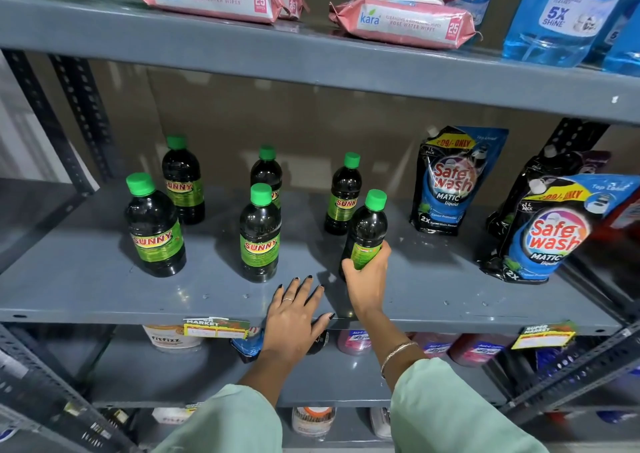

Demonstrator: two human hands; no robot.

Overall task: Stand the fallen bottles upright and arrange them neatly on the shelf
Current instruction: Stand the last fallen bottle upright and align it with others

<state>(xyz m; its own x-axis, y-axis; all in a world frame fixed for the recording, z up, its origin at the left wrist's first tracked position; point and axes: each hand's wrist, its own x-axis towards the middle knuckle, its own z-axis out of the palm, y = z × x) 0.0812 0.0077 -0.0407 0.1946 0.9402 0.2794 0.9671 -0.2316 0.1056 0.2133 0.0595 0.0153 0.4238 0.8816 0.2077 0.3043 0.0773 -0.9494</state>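
Left grip [293, 317] lies flat and spread, palm down, on the front lip of the grey metal shelf [104, 279], holding nothing; its fingertips [295, 280] point toward the bottles. Taking the front-middle Sunny bottle [260, 234] as the landmark: to its far left a front-left Sunny bottle [154, 226] stands upright, and behind that one, deeper on the shelf, stands a rear-left Sunny bottle [183, 181]. Directly behind the landmark, partly hidden by it, stands another Sunny bottle [266, 172]. To the landmark's right and further back stands a rear-right Sunny bottle [343, 194]. Just in front of that one, right of the landmark, the held Sunny bottle [365, 231] leans slightly to the right, green cap up. Right grip [367, 276] is closed around this bottle's lower half, thumb on the near-left side and fingers wrapped over the label; whether its base touches the shelf cannot be told. Well right of the landmark, a Safewash Matic pouch [450, 182] stands toward the back, and a second Safewash Matic pouch [550, 231] stands nearer the front edge.
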